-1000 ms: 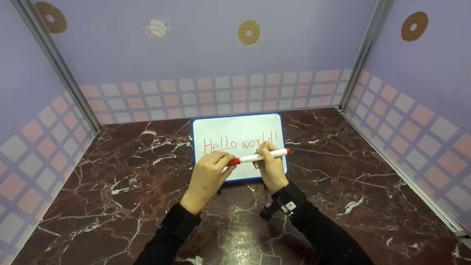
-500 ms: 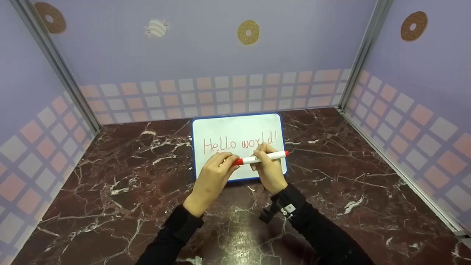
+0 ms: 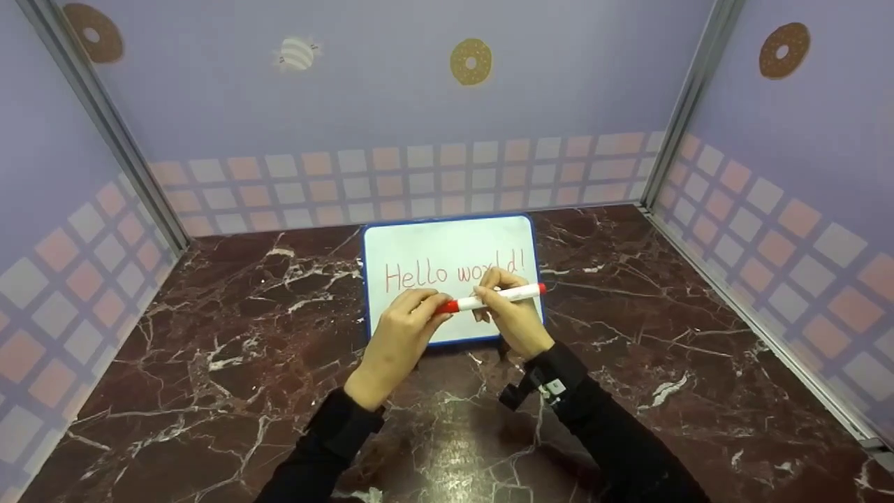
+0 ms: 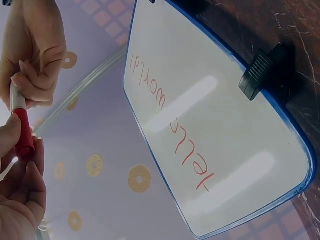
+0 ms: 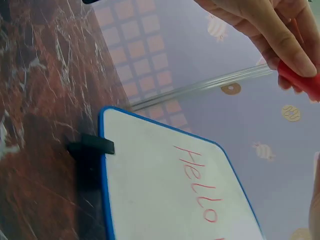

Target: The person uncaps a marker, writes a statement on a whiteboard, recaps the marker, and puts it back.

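Observation:
A white marker (image 3: 524, 293) with a red cap is held level in front of the whiteboard (image 3: 447, 241), one hand near each end. My left hand (image 3: 394, 332) pinches the red cap (image 3: 449, 307) between thumb and fingers; the left wrist view shows the cap (image 4: 23, 135) on the barrel. My right hand (image 3: 518, 316) grips the white barrel, and the marker's red tail end sticks out to the right. Red writing, "Hello world!" (image 3: 417, 275), stands on the board; in the head view the right fingers touch the edge of the last letters. Both hands are apart from the board.
The blue-framed board leans upright on black stand feet (image 4: 260, 70) on a dark red marbled table (image 3: 244, 391). Purple walls (image 3: 384, 91) with a checked band and printed donuts enclose the back and sides. Metal corner posts (image 3: 688, 105) rise at both back corners.
The left hand has moved slightly right and back while pinching the cap. My right hand has shifted its thumb and forefinger along the barrel toward the cap, its wrist swinging a little right.

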Available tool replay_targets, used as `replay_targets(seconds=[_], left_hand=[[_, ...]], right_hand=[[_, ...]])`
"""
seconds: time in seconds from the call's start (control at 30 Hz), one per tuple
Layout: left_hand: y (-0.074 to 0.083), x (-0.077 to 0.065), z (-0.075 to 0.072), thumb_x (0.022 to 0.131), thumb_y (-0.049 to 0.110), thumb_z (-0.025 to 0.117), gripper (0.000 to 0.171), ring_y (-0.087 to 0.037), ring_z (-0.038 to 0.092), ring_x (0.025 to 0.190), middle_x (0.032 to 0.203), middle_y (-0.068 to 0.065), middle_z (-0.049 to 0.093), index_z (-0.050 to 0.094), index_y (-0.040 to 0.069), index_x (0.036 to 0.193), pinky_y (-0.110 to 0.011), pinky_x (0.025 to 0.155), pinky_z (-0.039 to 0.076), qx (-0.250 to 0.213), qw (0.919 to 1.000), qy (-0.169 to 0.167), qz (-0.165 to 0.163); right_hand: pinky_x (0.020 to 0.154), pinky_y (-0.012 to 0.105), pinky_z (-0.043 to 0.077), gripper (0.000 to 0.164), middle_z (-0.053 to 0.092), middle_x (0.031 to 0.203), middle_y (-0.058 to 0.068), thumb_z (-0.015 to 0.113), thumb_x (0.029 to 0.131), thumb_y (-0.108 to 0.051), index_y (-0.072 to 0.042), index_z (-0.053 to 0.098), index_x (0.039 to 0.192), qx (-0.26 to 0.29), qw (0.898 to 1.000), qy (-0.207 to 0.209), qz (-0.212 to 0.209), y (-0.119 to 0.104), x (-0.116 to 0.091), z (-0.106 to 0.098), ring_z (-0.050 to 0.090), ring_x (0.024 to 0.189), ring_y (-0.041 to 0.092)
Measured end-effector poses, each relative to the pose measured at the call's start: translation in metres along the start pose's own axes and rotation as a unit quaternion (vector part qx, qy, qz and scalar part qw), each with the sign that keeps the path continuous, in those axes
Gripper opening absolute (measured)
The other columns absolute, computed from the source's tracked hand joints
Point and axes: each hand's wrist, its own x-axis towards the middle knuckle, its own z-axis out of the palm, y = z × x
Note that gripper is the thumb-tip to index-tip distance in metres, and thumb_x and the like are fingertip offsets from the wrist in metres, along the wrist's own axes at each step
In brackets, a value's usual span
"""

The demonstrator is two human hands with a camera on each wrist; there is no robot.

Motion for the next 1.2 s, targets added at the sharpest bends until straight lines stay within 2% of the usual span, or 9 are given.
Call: replay_targets(seconds=[0.13, 0.27, 0.37, 0.43, 0.53, 0.7, 0.77, 1.03, 1.2], left_hand=[[-0.004, 0.001, -0.003, 0.084, 0.010, 0.075, 0.020, -0.023, 0.067, 0.088, 0.096, -0.010, 0.069, 0.073, -0.001, 0.101, -0.030, 0.082, 0.058, 0.002, 0.9999, 0.015, 0.001], [-0.010, 0.001, -0.007, 0.085, 0.012, 0.074, 0.020, -0.023, 0.066, 0.087, 0.095, -0.011, 0.069, 0.073, -0.001, 0.101, -0.029, 0.080, 0.058, 0.008, 0.9995, 0.030, -0.011], [-0.014, 0.000, -0.007, 0.086, 0.013, 0.074, 0.020, -0.024, 0.065, 0.086, 0.094, -0.011, 0.068, 0.072, -0.001, 0.101, -0.030, 0.079, 0.057, 0.017, 0.9992, 0.033, -0.015], [-0.015, 0.000, -0.008, 0.086, 0.013, 0.073, 0.020, -0.024, 0.065, 0.087, 0.095, -0.012, 0.068, 0.072, -0.001, 0.101, -0.031, 0.080, 0.057, 0.022, 0.9992, 0.031, -0.016], [-0.017, 0.000, -0.007, 0.087, 0.014, 0.073, 0.021, -0.025, 0.065, 0.087, 0.095, -0.012, 0.068, 0.072, -0.001, 0.102, -0.032, 0.080, 0.057, 0.031, 0.9989, 0.028, -0.020], [-0.017, 0.000, -0.007, 0.086, 0.014, 0.073, 0.021, -0.026, 0.065, 0.087, 0.095, -0.013, 0.068, 0.072, -0.001, 0.101, -0.034, 0.081, 0.057, 0.044, 0.9984, 0.028, -0.021], [-0.018, 0.000, -0.007, 0.085, 0.014, 0.074, 0.021, -0.026, 0.065, 0.086, 0.095, -0.012, 0.068, 0.072, -0.001, 0.101, -0.034, 0.080, 0.057, 0.049, 0.9981, 0.030, -0.019], [-0.017, 0.000, -0.007, 0.085, 0.012, 0.074, 0.019, -0.023, 0.064, 0.086, 0.094, -0.010, 0.068, 0.074, 0.001, 0.101, -0.035, 0.079, 0.056, 0.061, 0.9977, 0.026, -0.013], [-0.015, 0.000, -0.007, 0.086, 0.014, 0.074, 0.020, -0.023, 0.065, 0.086, 0.093, -0.009, 0.068, 0.074, 0.001, 0.101, -0.033, 0.079, 0.055, 0.064, 0.9977, 0.019, -0.005]], right_hand=[[0.063, 0.020, 0.048, 0.005, 0.068, 0.085, -0.001, 0.068, 0.091, -0.011, -0.013, 0.065, 0.093, -0.027, 0.999, 0.006, -0.024, -0.006, 0.003, -0.004, 0.063, 0.073, 0.012], [0.080, 0.024, 0.052, 0.022, 0.073, 0.098, 0.001, 0.071, 0.090, -0.011, -0.016, 0.066, 0.110, -0.051, 0.994, 0.069, -0.073, -0.012, 0.006, -0.008, 0.066, 0.092, 0.015], [0.087, 0.026, 0.050, 0.029, 0.073, 0.104, 0.001, 0.071, 0.086, 0.000, -0.009, 0.066, 0.114, -0.110, 0.979, 0.112, -0.128, -0.017, 0.008, -0.010, 0.065, 0.101, 0.016], [0.088, 0.027, 0.048, 0.033, 0.072, 0.107, 0.001, 0.072, 0.082, 0.006, -0.001, 0.065, 0.114, -0.174, 0.962, 0.122, -0.170, -0.019, 0.008, -0.010, 0.063, 0.105, 0.016], [0.099, 0.031, 0.044, 0.038, 0.072, 0.108, 0.006, 0.079, 0.074, 0.008, 0.006, 0.066, 0.110, -0.284, 0.920, 0.114, -0.243, -0.019, 0.007, -0.007, 0.059, 0.110, 0.018], [0.107, 0.037, 0.038, 0.041, 0.074, 0.103, 0.011, 0.089, 0.063, -0.004, -0.004, 0.073, 0.101, -0.446, 0.818, 0.084, -0.354, -0.013, 0.006, -0.001, 0.058, 0.110, 0.027], [0.106, 0.038, 0.038, 0.039, 0.074, 0.103, 0.009, 0.090, 0.065, -0.009, -0.007, 0.074, 0.100, -0.483, 0.784, 0.069, -0.383, -0.009, 0.005, 0.001, 0.058, 0.109, 0.029], [0.092, 0.043, 0.043, 0.036, 0.073, 0.103, 0.006, 0.088, 0.069, -0.011, -0.011, 0.075, 0.102, -0.573, 0.695, 0.033, -0.433, 0.001, 0.002, 0.003, 0.058, 0.107, 0.028], [0.086, 0.042, 0.043, 0.029, 0.074, 0.101, 0.003, 0.084, 0.074, -0.010, -0.013, 0.076, 0.102, -0.599, 0.663, 0.032, -0.448, 0.004, 0.003, 0.003, 0.061, 0.102, 0.026]])
